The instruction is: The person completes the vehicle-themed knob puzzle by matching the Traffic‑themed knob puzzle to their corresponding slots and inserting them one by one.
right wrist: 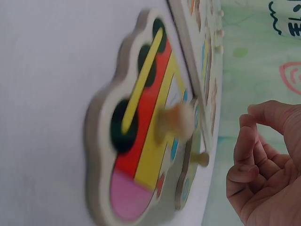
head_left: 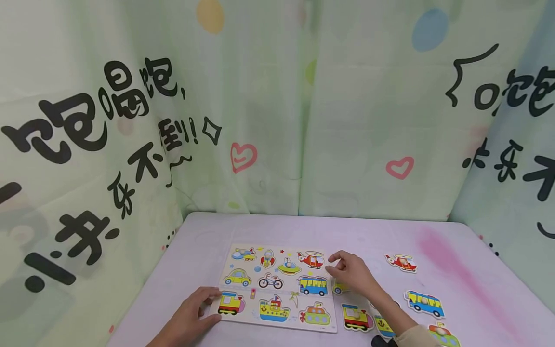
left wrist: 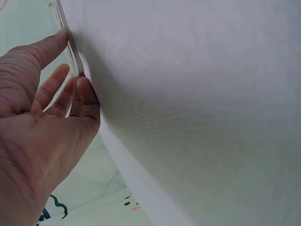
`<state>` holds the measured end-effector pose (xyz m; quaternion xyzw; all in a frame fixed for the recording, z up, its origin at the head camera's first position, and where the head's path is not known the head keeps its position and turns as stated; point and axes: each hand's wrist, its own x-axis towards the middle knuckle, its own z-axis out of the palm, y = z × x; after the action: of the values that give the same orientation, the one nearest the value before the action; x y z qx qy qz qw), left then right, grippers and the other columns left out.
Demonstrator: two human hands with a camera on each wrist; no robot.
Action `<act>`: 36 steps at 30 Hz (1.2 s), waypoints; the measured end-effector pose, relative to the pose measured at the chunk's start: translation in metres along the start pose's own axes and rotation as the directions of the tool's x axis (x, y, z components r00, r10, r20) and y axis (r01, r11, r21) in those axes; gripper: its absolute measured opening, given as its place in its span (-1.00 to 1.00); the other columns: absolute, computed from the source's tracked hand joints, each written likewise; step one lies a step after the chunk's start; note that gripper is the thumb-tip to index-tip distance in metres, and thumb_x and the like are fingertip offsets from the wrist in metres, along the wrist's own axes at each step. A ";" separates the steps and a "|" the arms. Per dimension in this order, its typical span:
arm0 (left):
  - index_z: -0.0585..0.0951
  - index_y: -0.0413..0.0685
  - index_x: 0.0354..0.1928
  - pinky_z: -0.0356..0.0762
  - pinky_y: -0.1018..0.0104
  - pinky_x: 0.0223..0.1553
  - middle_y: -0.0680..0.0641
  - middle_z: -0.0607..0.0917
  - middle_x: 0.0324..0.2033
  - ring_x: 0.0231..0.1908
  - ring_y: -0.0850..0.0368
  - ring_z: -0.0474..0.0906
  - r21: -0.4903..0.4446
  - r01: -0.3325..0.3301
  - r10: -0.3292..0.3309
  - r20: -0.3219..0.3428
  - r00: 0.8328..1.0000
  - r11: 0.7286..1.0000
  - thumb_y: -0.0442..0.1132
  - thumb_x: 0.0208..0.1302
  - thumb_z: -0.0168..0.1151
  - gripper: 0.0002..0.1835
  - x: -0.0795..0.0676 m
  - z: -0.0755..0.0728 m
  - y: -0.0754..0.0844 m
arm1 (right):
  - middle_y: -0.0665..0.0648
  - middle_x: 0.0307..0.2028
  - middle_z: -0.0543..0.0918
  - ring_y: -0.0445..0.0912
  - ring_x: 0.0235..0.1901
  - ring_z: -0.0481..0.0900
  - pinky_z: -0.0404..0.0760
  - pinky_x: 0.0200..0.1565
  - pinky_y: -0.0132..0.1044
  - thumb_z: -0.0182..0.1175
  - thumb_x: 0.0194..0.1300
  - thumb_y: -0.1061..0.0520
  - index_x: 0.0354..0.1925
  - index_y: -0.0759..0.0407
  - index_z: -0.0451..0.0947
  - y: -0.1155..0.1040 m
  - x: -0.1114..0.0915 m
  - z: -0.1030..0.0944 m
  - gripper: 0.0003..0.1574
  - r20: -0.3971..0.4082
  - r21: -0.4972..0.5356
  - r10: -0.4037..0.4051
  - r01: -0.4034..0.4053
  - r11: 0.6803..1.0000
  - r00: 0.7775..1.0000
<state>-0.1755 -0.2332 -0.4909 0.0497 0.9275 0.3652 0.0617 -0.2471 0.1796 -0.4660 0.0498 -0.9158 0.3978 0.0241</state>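
A white wooden puzzle board (head_left: pixel 251 324) with vehicle pictures lies on the table. My left hand (head_left: pixel 192 311) grips its near left corner; in the left wrist view the thumb and fingertips of that hand (left wrist: pixel 51 108) meet the board's edge (left wrist: pixel 73 52). Just past the board's right side, near the helicopter picture (head_left: pixel 310 260), my right hand (head_left: pixel 351 274) hovers with loosely curled fingers. Nothing shows between its thumb and index finger. Below it lies a yellow car piece (head_left: pixel 339 288), partly covered. A train piece (head_left: pixel 357 318) with a wooden knob (right wrist: pixel 181 121) lies beside the board.
Right of the board lie loose pieces: a helicopter (head_left: pixel 401 263), a bus (head_left: pixel 425 304), a ship (head_left: pixel 383 326) partly behind my right forearm, and a submarine (head_left: pixel 444 336). A light curtain (head_left: pixel 277 188) with black writing surrounds the table (head_left: pixel 208 236).
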 end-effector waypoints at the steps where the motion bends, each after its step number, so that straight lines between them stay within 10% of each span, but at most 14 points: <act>1: 0.58 0.05 0.18 0.58 0.22 -0.08 0.04 0.57 0.12 -0.06 0.09 0.45 0.004 -0.001 0.001 -0.003 1.000 1.000 -0.10 0.14 0.55 -0.44 0.000 0.000 0.000 | 0.04 -0.47 0.50 -0.10 -0.47 0.42 0.42 -0.47 -0.36 0.40 0.30 0.12 -0.02 0.25 0.61 0.004 0.001 -0.002 -0.66 0.002 -0.003 0.010 -0.010 1.000 1.000; 36: 0.57 0.04 0.20 0.56 0.30 -0.11 0.05 0.57 0.11 -0.06 0.11 0.44 0.023 0.002 -0.002 -0.020 1.000 1.000 -0.12 0.12 0.56 -0.42 -0.002 0.000 0.004 | 0.09 -0.42 0.61 -0.04 -0.41 0.49 0.48 -0.41 -0.30 0.26 0.42 0.03 0.10 0.46 0.49 0.104 0.002 -0.085 -0.47 -0.085 -0.081 0.194 -0.200 0.976 0.977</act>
<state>-0.1734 -0.2307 -0.4880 0.0459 0.9322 0.3551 0.0524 -0.2605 0.3121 -0.4827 -0.0577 -0.9315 0.3584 0.0219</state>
